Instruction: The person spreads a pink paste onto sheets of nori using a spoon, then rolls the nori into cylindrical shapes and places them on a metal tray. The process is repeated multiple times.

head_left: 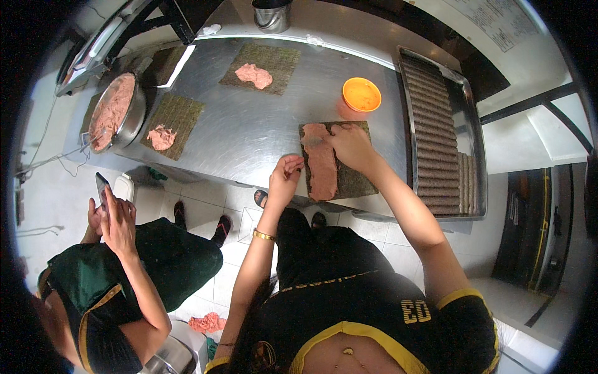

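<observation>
A dark green seaweed sheet (358,174) lies near the table's front edge, with a long strip of pink paste (322,171) down its left part. My right hand (351,144) is closed over the sheet's upper middle. From its fingers a flat greyish spreader (314,141) seems to reach across the paste; its handle is hidden. My left hand (286,179) has its fingers curled and pinched at the sheet's left edge. Beyond the sheet stands an orange bowl (362,95). Two more seaweed sheets, one farther back (283,65) and one at left (187,115), carry lumps of pink paste.
A metal bowl of pink paste (138,112) stands at the table's left end. On the right, a metal tray (471,181) holds rows of dark rolls (436,124). A metal bucket (271,17) stands at the back. To my left, a person (134,268) holds a phone.
</observation>
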Tool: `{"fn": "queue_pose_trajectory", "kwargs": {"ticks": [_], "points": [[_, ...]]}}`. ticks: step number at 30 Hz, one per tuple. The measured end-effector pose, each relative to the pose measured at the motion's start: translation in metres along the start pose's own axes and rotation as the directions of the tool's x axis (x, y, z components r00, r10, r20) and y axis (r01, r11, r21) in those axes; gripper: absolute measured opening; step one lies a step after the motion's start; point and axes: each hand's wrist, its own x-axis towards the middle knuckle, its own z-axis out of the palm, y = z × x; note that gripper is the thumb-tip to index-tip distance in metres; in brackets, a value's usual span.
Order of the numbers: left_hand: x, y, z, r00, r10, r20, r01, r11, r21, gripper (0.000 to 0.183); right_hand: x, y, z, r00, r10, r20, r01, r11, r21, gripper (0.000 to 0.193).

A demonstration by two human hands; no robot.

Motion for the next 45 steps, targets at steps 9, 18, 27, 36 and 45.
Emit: {"fn": "queue_pose_trajectory", "kwargs": {"ticks": [9,18,27,36,45], "points": [[0.000,0.001,0.003,1.000,0.011,-0.018,-0.013,0.998,-0.060,0.032,0.008,0.014,-0.012,1.000,0.030,0.002,-0.030,0.991,0.128,0.015],[0.005,0.016,-0.008,0.916,0.400,-0.041,-0.309,0.766,0.563,0.032,0.013,0.068,-0.036,0.970,0.220,0.102,-0.230,0.968,0.100,0.019],[0.002,0.011,-0.007,0.907,0.422,0.007,-0.305,0.643,0.703,0.027,0.029,0.072,-0.007,0.978,0.158,0.133,-0.174,0.977,0.120,0.026],[0.003,0.010,-0.006,0.884,0.467,0.004,-0.336,0.631,0.699,0.029,0.073,0.057,-0.012,0.985,-0.063,0.159,0.055,0.997,0.052,0.027],[0.003,0.009,-0.006,0.878,0.478,0.023,-0.349,0.608,0.713,0.030,0.067,0.041,-0.035,1.000,0.001,0.015,-0.005,0.962,0.273,0.027]]}}
